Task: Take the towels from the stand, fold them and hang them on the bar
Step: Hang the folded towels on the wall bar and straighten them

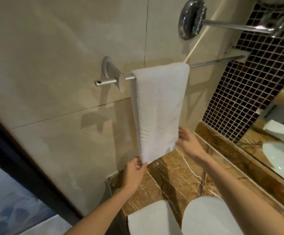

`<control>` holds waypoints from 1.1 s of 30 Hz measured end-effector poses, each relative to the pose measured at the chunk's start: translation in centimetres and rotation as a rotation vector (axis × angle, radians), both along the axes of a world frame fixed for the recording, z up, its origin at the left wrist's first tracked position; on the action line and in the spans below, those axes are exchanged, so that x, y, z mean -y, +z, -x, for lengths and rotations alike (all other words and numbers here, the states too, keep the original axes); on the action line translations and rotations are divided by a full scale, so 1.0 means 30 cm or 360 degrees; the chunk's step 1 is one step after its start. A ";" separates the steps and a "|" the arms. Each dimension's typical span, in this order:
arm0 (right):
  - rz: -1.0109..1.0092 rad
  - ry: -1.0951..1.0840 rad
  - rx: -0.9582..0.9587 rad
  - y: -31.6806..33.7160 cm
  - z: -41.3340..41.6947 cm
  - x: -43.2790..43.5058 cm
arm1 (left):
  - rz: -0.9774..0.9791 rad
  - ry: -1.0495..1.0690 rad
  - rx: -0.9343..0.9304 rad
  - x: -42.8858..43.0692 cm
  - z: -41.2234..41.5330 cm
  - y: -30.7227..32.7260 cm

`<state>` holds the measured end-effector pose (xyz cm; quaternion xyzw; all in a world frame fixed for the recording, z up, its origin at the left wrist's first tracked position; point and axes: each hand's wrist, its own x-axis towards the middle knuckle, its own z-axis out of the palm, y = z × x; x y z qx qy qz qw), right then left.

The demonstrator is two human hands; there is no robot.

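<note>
Towel (158,107) on bar (214,61); left hand (134,173) seemingly pinching corner.

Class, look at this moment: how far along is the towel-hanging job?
Done: one folded white towel is draped over the bar. In hand: the left hand pinches its lower corner while the right hand, open, touches its right edge. Left: another folded towel lies on the counter.

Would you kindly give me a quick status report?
Left hand pinching towel's lower corner. Right hand open at its edge. Towel draped over bar. Nothing obstructing.
</note>
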<state>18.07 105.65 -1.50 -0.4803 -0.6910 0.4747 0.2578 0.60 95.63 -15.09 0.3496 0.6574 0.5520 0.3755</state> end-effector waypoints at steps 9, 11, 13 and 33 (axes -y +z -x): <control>0.0194 -0.0143 -0.0106 -0.172 -0.013 -0.033 | 0.0051 0.0061 0.0020 0.027 -0.031 0.057; 0.0239 -0.0168 -0.0180 -0.193 -0.028 -0.024 | 0.0064 0.0090 -0.0006 0.030 -0.034 0.064; 0.0277 -0.0154 -0.0273 -0.205 -0.045 -0.016 | 0.0084 0.0143 -0.0005 0.028 -0.037 0.066; 0.0446 -0.0077 -0.0670 -0.231 -0.142 0.012 | 0.0144 0.0313 0.0474 0.047 -0.100 0.075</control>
